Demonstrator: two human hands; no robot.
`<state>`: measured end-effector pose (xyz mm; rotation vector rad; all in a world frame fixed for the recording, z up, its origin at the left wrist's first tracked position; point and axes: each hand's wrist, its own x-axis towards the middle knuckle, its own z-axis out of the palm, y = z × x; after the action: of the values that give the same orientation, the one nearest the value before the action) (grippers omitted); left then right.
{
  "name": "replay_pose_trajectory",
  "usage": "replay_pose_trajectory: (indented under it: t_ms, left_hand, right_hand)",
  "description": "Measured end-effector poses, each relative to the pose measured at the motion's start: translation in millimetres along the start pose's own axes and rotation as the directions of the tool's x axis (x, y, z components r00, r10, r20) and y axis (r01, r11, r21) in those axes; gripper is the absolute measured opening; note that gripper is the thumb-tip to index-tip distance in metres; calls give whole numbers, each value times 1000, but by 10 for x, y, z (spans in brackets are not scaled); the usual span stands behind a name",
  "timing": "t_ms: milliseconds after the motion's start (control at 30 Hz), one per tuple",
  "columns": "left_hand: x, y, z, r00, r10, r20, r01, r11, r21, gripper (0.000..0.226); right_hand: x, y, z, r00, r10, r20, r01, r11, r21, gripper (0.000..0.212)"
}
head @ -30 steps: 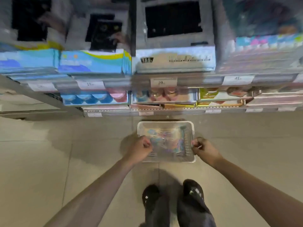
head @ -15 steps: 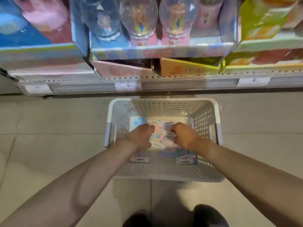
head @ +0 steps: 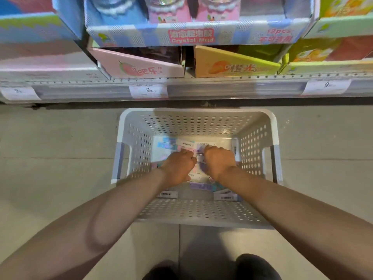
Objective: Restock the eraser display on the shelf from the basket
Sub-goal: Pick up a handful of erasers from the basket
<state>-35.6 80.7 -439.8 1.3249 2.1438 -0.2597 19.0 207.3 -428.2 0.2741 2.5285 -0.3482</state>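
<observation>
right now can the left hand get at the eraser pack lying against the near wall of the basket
Probably yes: the left hand is already down inside the basket, and that eraser pack lies uncovered just behind its wrist.

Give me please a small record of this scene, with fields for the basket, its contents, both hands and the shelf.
basket: white perforated plastic basket on the tiled floor, in front of the shelf
contents: small pastel eraser packs lying loose on its bottom
left hand: left hand inside the basket, fingers curled down among the packs
right hand: right hand beside it, also curled into the packs
grip: whether either hand holds a pack cannot be told
shelf: grey metal shelf edge with price tags; pink cardboard display box and orange cardboard display box above
</observation>
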Motion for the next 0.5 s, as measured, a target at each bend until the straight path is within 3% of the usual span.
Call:
replay_pose_trajectory:
  t_ms: [167,367,500]
  left_hand:
    - [7,31,-2,995,95,6,-95,993,74,45]
    - [-2,121,74,991,137,3,-136,980,144,46]
    - [-37,91,135,987,150,-62,-145,986,80,45]
  right_hand:
    - [25,36,22,993,-1,118,2,1000,-8,31]
    - [-12,24,-35,956,-88,282,104,994,-43,24]
    - [7,90,-210,904,-100,417,123,992,-30,29]
